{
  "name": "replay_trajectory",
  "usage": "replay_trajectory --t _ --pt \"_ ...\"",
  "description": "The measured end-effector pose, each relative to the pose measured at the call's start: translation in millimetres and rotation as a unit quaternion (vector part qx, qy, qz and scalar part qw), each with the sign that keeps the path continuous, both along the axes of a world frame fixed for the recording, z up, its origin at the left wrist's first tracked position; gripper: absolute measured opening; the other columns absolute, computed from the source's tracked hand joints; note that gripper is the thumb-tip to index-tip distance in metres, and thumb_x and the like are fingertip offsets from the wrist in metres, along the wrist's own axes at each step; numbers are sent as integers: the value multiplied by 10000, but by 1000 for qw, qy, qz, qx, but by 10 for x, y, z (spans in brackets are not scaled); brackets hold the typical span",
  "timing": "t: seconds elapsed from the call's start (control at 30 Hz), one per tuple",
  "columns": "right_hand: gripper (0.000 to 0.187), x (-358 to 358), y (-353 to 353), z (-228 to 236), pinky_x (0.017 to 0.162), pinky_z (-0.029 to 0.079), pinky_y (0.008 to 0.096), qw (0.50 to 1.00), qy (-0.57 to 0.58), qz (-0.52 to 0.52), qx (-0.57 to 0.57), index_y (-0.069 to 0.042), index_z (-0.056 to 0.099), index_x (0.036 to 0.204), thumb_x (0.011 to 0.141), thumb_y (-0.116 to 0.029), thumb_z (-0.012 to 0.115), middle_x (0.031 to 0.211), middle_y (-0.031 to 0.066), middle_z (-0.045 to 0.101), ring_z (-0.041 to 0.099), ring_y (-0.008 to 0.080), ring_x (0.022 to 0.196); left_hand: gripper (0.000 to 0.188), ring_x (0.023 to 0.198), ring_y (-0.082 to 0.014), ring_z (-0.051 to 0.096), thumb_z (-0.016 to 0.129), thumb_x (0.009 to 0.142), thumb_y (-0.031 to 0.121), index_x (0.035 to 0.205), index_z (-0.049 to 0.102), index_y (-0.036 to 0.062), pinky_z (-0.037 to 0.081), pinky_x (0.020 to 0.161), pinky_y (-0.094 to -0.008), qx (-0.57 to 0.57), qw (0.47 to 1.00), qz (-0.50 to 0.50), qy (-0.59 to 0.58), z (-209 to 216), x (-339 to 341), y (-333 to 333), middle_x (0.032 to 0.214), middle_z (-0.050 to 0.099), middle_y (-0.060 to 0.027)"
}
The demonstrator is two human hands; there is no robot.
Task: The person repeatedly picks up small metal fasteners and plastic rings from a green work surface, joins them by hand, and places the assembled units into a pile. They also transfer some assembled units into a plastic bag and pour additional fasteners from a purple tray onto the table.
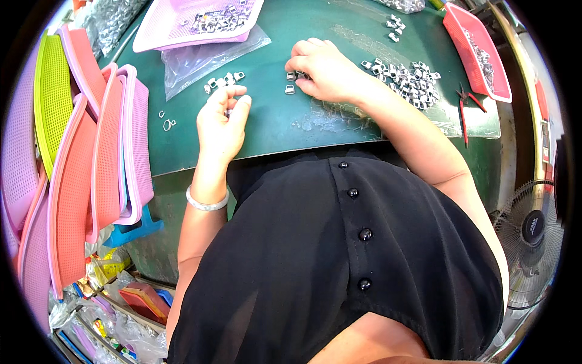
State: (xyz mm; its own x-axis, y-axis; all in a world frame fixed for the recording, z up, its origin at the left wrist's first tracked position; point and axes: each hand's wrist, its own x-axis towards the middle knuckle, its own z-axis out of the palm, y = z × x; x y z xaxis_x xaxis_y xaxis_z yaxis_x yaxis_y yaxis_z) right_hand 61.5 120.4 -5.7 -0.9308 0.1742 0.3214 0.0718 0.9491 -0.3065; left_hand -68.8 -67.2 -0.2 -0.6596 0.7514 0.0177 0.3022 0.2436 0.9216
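Fingers curled, my left hand (219, 124) is closed on a small silvery metal piece, only partly visible between thumb and fingers. Just beyond it lies a small cluster of similar metal pieces (225, 79). My right hand (324, 68) reaches over the table with its fingers bent down and drawn together at a few metal pieces (292, 76); its fingers partly hide them. One loose square-framed metal piece (290, 89) lies just below those fingers. Beside my right forearm a larger heap of the same pieces (415, 84) is spread out.
The green tabletop (267, 130) carries a pink-purple basket (151, 36) of pieces on a clear plastic bag (188, 70). At right are a red basket (500, 91) and red-handled pliers (464, 115). Stacked plastic baskets (73, 182) stand left; a fan (533, 227) stands low right.
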Motion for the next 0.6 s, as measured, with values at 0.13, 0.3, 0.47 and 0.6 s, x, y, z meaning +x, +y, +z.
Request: replay_trajectory --t 0.13,0.3,0.47,0.6 --pt "169 -22 -33 19 829 394 358 999 -39 -20 27 -72 639 868 703 -89 610 914 45 549 504 239 933 154 639 -21 446 606 822 73 966 616 22 355 587 -164 -2 1000 -28 -10 -4 88 78 708 542 40" --pt "124 -3 0 -49 816 395 359 1000 19 0 8 -72 641 840 725 -92 598 918 46 554 502 239 905 184 592 -51 473 624 801 144 948 624 34 409 559 -210 -5 999 -42 0 -75 127 128 679 546 8" --pt "110 28 5 -54 811 394 363 997 59 26 -38 -64 634 844 746 -98 597 904 53 556 501 243 891 196 592 -57 475 617 801 156 947 621 24 406 548 -222 -17 998 -66 3 -45 158 198 674 544 6" --pt "107 98 -31 15 814 392 362 996 65 39 -42 -55 624 842 745 -95 602 902 56 555 503 248 906 204 574 -59 469 617 799 154 952 619 18 399 533 -223 -16 996 -88 -9 -117 169 257 649 532 9"
